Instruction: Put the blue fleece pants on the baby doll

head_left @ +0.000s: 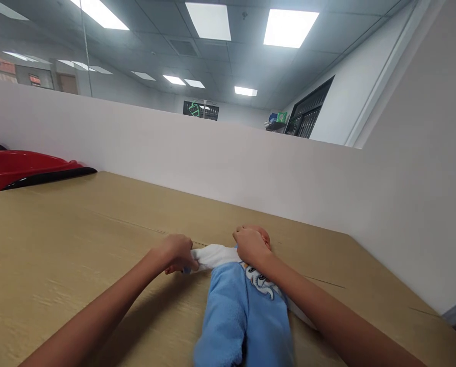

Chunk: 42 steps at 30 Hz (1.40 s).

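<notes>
A doll lies on its back on the brown tabletop in front of me, dressed in a fuzzy blue outfit [228,306] with white sleeves. On its chest is a white cartoon patch [261,281], partly covered by my forearm. My left hand [177,252] is closed round the end of the stretched-out white sleeve [217,255], and a bit of the doll's hand shows below my fingers. At the neck and shoulder, my right hand [250,245] pinches the outfit; its fingertips are partly hidden. The doll's head [264,234] shows just behind that hand.
The brown tabletop [98,229] has creases and seams. A low white partition [212,158] with glass above it borders the far side, meeting a white wall [411,204] at the right. A red plastic tub-like object with black edging [25,165] stands at the far left.
</notes>
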Each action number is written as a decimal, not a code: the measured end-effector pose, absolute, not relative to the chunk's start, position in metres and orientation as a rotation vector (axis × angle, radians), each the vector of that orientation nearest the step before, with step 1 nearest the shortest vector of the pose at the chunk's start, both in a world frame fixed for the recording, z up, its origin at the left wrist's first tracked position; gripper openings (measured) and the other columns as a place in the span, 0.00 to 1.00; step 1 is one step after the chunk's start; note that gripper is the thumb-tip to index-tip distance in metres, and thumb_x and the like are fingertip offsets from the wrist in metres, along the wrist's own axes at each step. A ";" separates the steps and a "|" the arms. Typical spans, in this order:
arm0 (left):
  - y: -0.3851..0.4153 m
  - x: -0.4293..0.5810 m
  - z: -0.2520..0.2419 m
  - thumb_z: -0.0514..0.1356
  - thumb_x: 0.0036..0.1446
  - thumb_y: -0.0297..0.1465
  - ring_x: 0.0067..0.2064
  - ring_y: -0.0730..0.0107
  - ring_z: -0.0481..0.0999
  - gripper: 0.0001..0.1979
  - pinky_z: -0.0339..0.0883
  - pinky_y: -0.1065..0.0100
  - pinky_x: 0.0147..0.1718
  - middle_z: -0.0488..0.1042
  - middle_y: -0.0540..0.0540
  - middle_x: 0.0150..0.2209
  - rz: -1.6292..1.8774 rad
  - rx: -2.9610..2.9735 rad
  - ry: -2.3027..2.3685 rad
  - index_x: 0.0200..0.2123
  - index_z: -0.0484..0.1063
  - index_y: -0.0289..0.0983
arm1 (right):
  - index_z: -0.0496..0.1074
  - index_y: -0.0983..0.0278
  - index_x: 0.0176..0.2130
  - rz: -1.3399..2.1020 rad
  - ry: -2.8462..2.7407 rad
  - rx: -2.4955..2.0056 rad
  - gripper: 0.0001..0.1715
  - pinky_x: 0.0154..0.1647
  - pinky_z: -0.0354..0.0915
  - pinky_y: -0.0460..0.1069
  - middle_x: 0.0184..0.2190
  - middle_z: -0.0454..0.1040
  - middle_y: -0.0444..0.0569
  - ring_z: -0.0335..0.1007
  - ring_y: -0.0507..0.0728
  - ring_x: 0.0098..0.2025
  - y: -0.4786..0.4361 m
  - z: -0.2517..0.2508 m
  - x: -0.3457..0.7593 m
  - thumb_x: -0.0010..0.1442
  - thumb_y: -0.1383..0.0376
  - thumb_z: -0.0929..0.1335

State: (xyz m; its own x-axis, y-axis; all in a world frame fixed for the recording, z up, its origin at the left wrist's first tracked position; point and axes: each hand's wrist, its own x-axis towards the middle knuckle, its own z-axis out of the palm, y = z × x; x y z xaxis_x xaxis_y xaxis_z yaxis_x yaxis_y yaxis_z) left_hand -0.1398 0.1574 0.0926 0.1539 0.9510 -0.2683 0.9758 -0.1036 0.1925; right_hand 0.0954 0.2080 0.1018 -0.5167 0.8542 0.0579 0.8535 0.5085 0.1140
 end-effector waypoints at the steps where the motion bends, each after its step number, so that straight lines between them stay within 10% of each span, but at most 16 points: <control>1: 0.158 -0.139 0.092 0.62 0.46 0.43 0.21 0.57 0.75 0.16 0.69 0.60 0.31 0.69 0.46 0.11 -0.110 2.112 1.853 0.15 0.70 0.41 | 0.81 0.72 0.38 0.172 2.756 1.531 0.15 0.49 0.70 0.57 0.45 0.81 0.69 0.77 0.68 0.51 0.207 0.104 0.098 0.55 0.81 0.66; 5: 0.160 -0.135 0.086 0.62 0.50 0.45 0.22 0.56 0.74 0.26 0.71 0.57 0.33 0.67 0.43 0.11 -0.159 2.129 1.847 0.07 0.63 0.41 | 0.80 0.66 0.37 -0.061 2.946 1.452 0.05 0.48 0.69 0.51 0.41 0.83 0.55 0.78 0.60 0.44 0.202 0.116 0.113 0.61 0.66 0.72; 14: 0.164 -0.139 0.072 0.64 0.51 0.41 0.31 0.44 0.81 0.19 0.73 0.53 0.37 0.77 0.36 0.19 -0.148 2.242 1.827 0.13 0.70 0.39 | 0.75 0.62 0.42 -0.688 3.142 1.830 0.24 0.40 0.68 0.53 0.36 0.81 0.49 0.76 0.59 0.38 0.157 0.105 0.198 0.70 0.46 0.63; 18: 0.148 -0.131 0.088 0.66 0.54 0.38 0.52 0.33 0.78 0.13 0.70 0.46 0.51 0.82 0.25 0.45 -0.024 2.407 1.795 0.35 0.81 0.33 | 0.75 0.60 0.44 -0.623 3.044 1.959 0.20 0.51 0.70 0.58 0.41 0.80 0.52 0.76 0.63 0.45 0.129 0.066 0.248 0.69 0.49 0.64; 22: 0.125 -0.094 0.109 0.59 0.66 0.42 0.62 0.45 0.71 0.21 0.64 0.49 0.62 0.75 0.34 0.61 0.313 2.624 1.447 0.56 0.74 0.37 | 0.73 0.58 0.54 -0.567 3.076 1.958 0.23 0.65 0.64 0.63 0.56 0.76 0.56 0.70 0.67 0.60 0.109 0.037 0.286 0.65 0.49 0.68; 30: 0.131 0.032 0.093 0.66 0.63 0.40 0.58 0.45 0.75 0.19 0.65 0.44 0.61 0.79 0.36 0.53 0.416 2.905 1.070 0.52 0.76 0.35 | 0.67 0.58 0.67 -0.652 3.006 1.888 0.45 0.72 0.58 0.66 0.67 0.67 0.61 0.62 0.72 0.70 0.090 0.028 0.337 0.54 0.51 0.77; 37: 0.148 0.054 0.075 0.61 0.69 0.36 0.48 0.51 0.78 0.09 0.69 0.55 0.47 0.81 0.40 0.45 0.318 3.046 1.015 0.42 0.77 0.37 | 0.73 0.58 0.52 -1.206 2.922 2.023 0.28 0.45 0.75 0.56 0.43 0.80 0.50 0.79 0.64 0.43 0.088 0.015 0.348 0.52 0.58 0.77; 42: 0.148 0.047 0.076 0.51 0.76 0.38 0.40 0.62 0.79 0.12 0.65 0.64 0.38 0.80 0.46 0.40 0.497 3.042 0.693 0.47 0.73 0.42 | 0.71 0.59 0.49 -0.864 3.031 2.372 0.29 0.44 0.73 0.54 0.40 0.80 0.50 0.77 0.62 0.41 0.090 0.036 0.324 0.53 0.49 0.77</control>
